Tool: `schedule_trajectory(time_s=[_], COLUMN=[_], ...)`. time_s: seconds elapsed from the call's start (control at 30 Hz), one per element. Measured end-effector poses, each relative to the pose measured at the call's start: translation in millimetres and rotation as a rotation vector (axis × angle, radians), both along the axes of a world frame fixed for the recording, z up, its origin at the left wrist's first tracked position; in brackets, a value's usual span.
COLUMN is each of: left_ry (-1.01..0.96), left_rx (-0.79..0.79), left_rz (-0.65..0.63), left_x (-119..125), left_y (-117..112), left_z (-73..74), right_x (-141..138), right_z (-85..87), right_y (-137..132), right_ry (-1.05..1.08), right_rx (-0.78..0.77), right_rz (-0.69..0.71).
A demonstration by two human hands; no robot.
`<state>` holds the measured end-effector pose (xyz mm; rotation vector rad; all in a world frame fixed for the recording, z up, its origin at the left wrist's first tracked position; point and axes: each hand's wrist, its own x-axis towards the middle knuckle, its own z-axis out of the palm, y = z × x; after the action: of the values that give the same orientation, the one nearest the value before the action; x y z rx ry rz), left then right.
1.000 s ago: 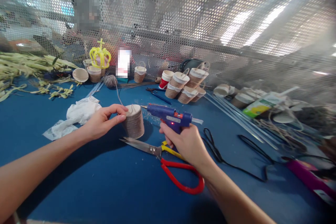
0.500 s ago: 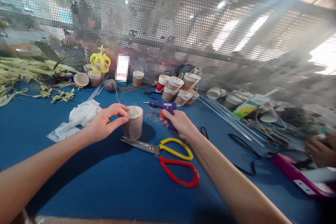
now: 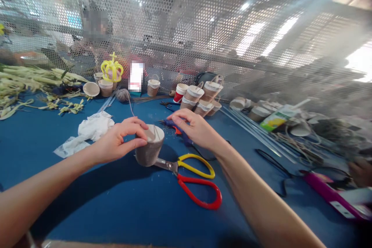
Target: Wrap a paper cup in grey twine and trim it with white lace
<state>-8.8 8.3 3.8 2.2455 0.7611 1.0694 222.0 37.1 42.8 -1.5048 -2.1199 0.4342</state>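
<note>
"Looking across the blue table (image 3: pixel 116 209), where do you see the glue gun (image 3: pixel 186 138)?"
"Under the right hand (image 3: pixel 194 126), which hides much of it; I can't tell whether that hand grips it."
"And the gray cup (image 3: pixel 149 153)?"
"Right of the left hand (image 3: pixel 122 139), its rim held between thumb and fingers. The thin cord (image 3: pixel 131 107) passes behind that hand."

Open tabletop (image 3: pixel 122 211) nearest, scissors (image 3: pixel 174 167) blocking right of cup (image 3: pixel 149 151), stacked cups (image 3: pixel 194 93) beyond

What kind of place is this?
Probably a craft workshop: there's a blue hot glue gun, a ball of grey string, and stacked cups, some with little loop handles.
</note>
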Motion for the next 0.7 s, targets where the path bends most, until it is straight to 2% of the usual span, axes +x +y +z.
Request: schedule_trajectory(time_s=[0.03,0.1,0.17,0.23,0.37,0.57,0.7], left_ry=[0.011,0.034,0.038,0.012,-0.04,-0.119,-0.178], left_rx=[-0.014,-0.05,-0.105,-0.182,-0.327,-0.49,-0.564], left_rz=[-0.016,-0.054,-0.09,-0.121,-0.136,-0.125,-0.108], left_x=[0.7,1.9,2.5,2.6,1.6,2.0,3.5], left_y=[-0.8,-2.3,-3.3,-3.7,-2.8,0.3,1.3], left_z=[0.8,2.6,4.6,6.2,6.8,1.6,0.2], right_x=[-5.0,-14.3,-21.7,-26.2,-26.1,-12.4,-5.3], right_z=[8.0,18.0,19.5,15.8,10.4,18.2,13.0], right_y=[-3.6,-6.9,-5.5,-1.8,1.8,-15.4,-32.7], right_ry=[0.009,-0.02,-0.058,-0.076,-0.014,0.079,0.121], right_rx=[-0.026,-0.087,-0.182,-0.275,-0.343,-0.253,-0.149], right_rz=[0.223,0.463,0.595,0.654,0.65,0.572,0.486])
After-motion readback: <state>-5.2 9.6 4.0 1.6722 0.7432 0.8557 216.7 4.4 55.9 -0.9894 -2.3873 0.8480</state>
